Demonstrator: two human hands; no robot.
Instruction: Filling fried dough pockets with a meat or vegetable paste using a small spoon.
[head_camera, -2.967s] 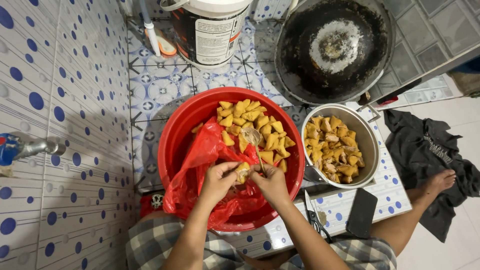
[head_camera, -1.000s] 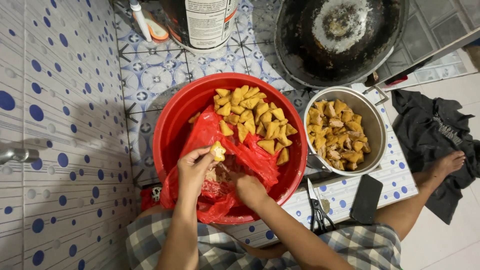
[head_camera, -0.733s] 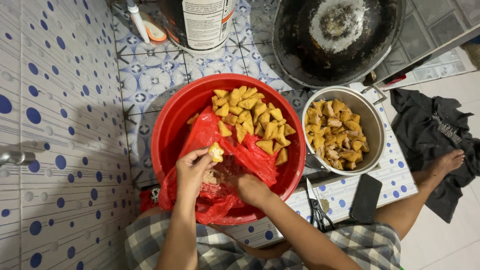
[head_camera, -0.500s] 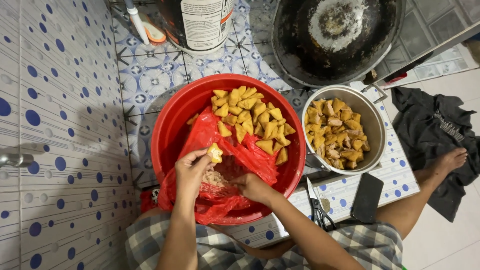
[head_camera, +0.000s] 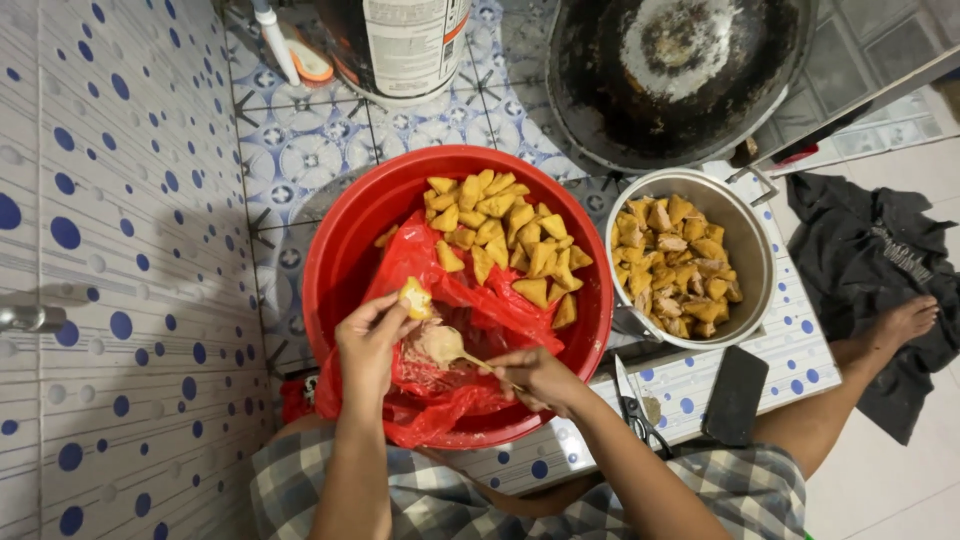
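Two hands over red basin (head_camera: 340, 260), left hand (head_camera: 368, 345) pinching tofu piece (head_camera: 415, 297), right hand (head_camera: 535, 375) gripping spoon (head_camera: 445, 347), metal pot (head_camera: 755, 250) beside.

I log red basin (head_camera: 340, 260): glossy smooth plastic. Inside basin, red bag (head_camera: 470, 310): thin crinkled shiny plastic film. Fried pieces (head_camera: 505, 235) in basin: matt, rough golden crust. Spoon (head_camera: 450, 350) over bag: smooth, pale paste on bowl, material unclear to me. Right of basin, pot (head_camera: 755, 250): dull brushed metal. Behind basin, wok (head_camera: 690, 70): blackened rough metal, crusted residue. Floor tiles (head_camera: 300, 160) behind basin: glazed ceramic, glossy. Far right of basin, dark cloth (head_camera: 880, 260): matt, creased.
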